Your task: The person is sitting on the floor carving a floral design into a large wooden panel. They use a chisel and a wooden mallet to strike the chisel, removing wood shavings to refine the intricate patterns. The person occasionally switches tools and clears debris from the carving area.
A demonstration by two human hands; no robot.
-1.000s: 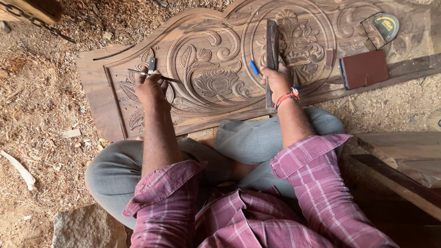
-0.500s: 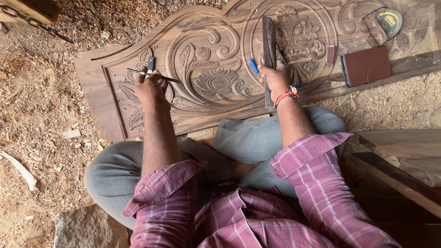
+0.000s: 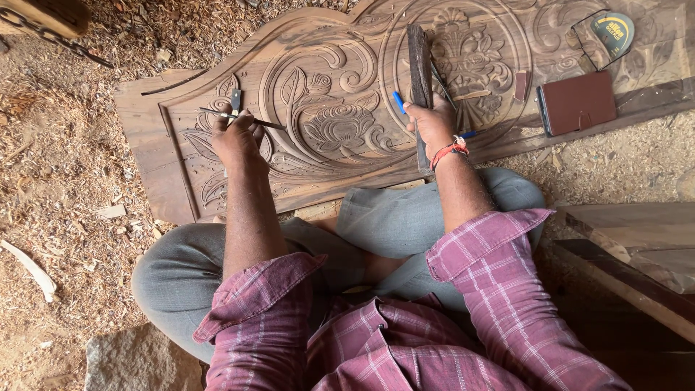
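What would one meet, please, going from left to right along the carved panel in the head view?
Left hand holding a thin chisel → carved flower → right hand gripping a wooden mallet → brown case → tape measure.

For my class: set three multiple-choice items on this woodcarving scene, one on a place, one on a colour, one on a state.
1. Where does the brown case lie?
A. on the carved panel's right part
B. on the sawdust
C. on the person's lap

2. What colour is the band on the right wrist?
A. green
B. orange-red
C. white

3. How is the wooden bar?
A. lying loose
B. gripped in the right hand
C. broken in two

Key: 1 A, it rests on the carved panel; 2 B, the cord shows orange-red; 3 B, the fingers wrap round it.
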